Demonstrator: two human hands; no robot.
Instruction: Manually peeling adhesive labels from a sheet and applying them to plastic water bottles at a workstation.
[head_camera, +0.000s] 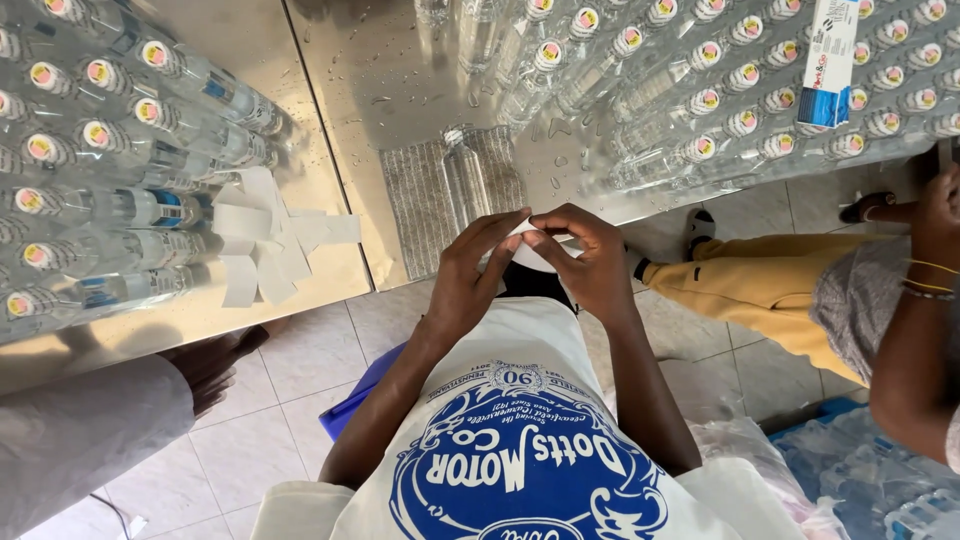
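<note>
Both my hands meet at the front edge of a steel table (330, 130). My left hand (468, 272) and my right hand (588, 258) pinch a small white strip (520, 228) between their fingertips. Under them shows part of a white round thing (530, 258), mostly hidden. Just beyond the hands a clear plastic bottle (462, 170) lies on a ribbed mat (420, 205).
Rows of capped clear bottles (110, 150) lie on the table's left; more bottles (740, 90) fill the back right. A pile of white paper strips (265, 240) sits near the edge. A carton (830, 60) stands back right. Another person's arm (915, 320) is right, a sleeve (90, 430) left.
</note>
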